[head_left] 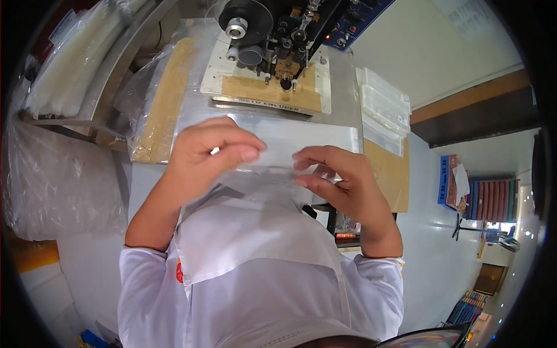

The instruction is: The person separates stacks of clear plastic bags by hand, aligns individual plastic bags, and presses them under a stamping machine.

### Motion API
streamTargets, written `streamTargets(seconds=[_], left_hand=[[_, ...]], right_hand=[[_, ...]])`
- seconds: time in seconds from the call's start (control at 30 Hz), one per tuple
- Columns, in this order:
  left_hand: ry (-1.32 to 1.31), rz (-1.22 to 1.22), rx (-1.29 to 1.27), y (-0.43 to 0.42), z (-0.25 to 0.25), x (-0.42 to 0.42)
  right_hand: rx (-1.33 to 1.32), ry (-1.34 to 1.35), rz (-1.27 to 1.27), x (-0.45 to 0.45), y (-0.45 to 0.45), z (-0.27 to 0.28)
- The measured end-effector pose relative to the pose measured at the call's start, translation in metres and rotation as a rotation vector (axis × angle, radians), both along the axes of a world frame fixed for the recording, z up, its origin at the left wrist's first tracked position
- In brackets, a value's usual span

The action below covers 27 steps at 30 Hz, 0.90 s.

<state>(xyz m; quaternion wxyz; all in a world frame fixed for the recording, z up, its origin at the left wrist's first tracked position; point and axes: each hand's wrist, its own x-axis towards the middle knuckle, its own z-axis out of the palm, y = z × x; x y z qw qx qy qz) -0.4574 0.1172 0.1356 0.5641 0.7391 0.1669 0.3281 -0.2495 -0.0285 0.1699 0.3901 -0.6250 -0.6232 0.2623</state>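
A stack of clear plastic sheets or bags (325, 136) lies on the metal table in front of me, just below the printing machine (270, 87) marked "METO ENCODER". My left hand (212, 148) hovers over the stack's left part, thumb and forefinger brought together. Whether thin plastic is between those fingertips I cannot make out. Over the right part, my right hand (342, 174) has its thumb and fingers curved and apart, with nothing visible between them. The two hands face each other with a gap.
Clear plastic boxes or packs (386, 104) sit at the table's right edge on brown cardboard (391, 174). Brown paper under plastic (165, 104) lies at left. A metal shelf (107, 75) holds bundled plastic bags (75, 69). A blue control panel (354, 23) stands behind the machine.
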Motion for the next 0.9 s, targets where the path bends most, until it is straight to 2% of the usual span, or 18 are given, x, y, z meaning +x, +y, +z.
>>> streamTargets(seconds=[0.13, 0.2, 0.3, 0.43, 0.63, 0.73, 0.83, 0.9], left_hand=[[-0.037, 0.070, -0.331, 0.016, 0.000, 0.018], [0.017, 0.109, -0.312, 0.033, -0.018, 0.037], [0.042, 0.126, -0.302, 0.051, -0.046, 0.062], [0.044, 0.155, -0.264, 0.053, -0.057, 0.074], [0.297, 0.234, -0.086, 0.059, -0.052, 0.074], [0.375, 0.330, 0.365, 0.058, -0.053, 0.074], [0.438, 0.383, 0.590, 0.054, -0.047, 0.072], [0.388, 0.387, 0.541, 0.047, -0.040, 0.062]], right_hand=[[-0.009, -0.377, -0.113, 0.022, 0.009, 0.001], [0.006, -0.670, -0.250, 0.028, 0.022, 0.015], [0.219, -0.899, -0.106, 0.036, 0.033, -0.014], [0.165, -0.851, 0.013, 0.028, 0.040, -0.064], [0.221, -0.961, 0.035, 0.041, 0.048, -0.078], [0.256, -0.899, 0.049, 0.042, 0.051, -0.076], [0.273, -0.966, 0.048, 0.047, 0.056, -0.080], [0.251, -0.983, 0.007, 0.052, 0.054, -0.077]])
